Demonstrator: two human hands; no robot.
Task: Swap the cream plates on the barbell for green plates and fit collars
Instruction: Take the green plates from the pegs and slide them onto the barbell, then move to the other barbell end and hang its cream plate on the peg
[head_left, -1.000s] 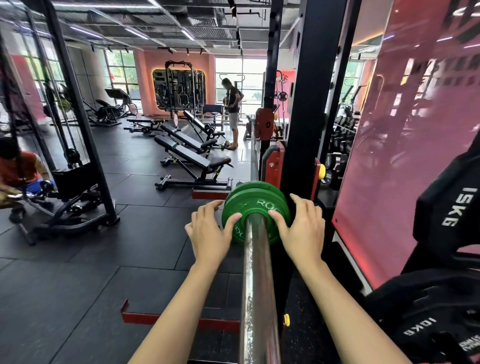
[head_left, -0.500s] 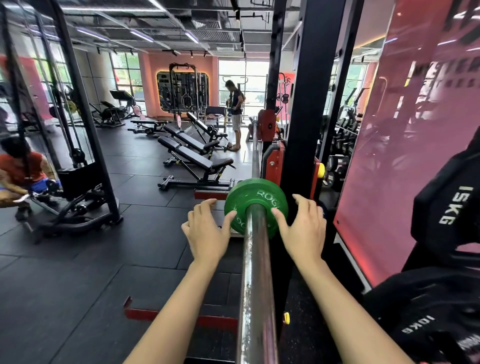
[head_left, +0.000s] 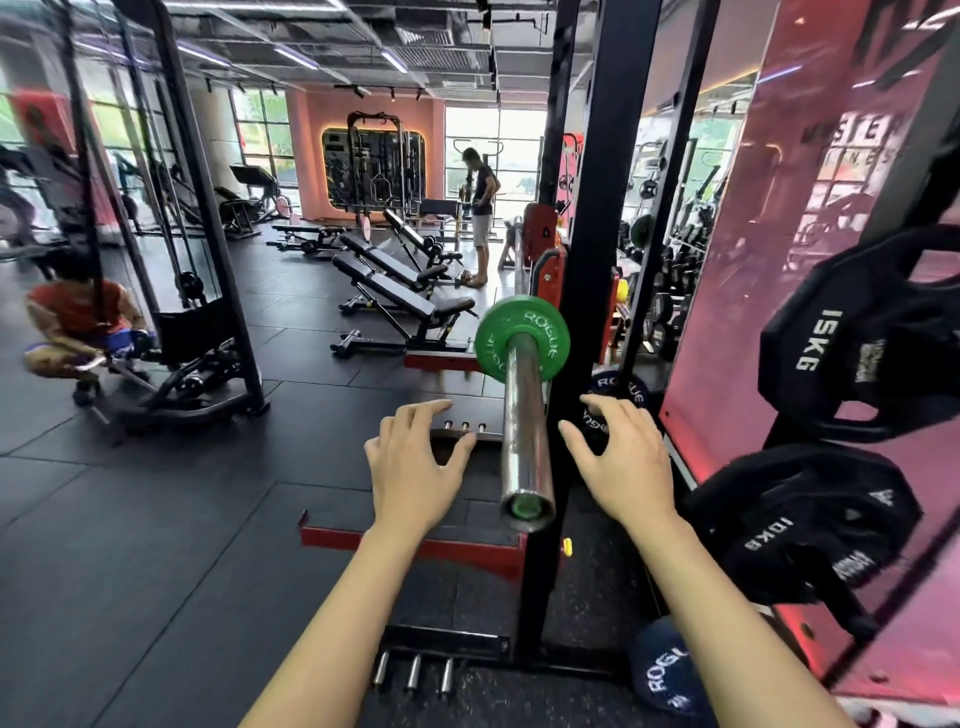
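Head: green plate (head_left: 522, 338) beyond both hands.

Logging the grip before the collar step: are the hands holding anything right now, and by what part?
Nothing is held. The left hand and right hand hover open either side of the chrome barbell sleeve, clear of the round green plate.

A single head-worn wide-angle camera looks forward and down along the barbell sleeve (head_left: 525, 415), close above the left hand (head_left: 415, 467) and right hand (head_left: 626, 462) flanking it.
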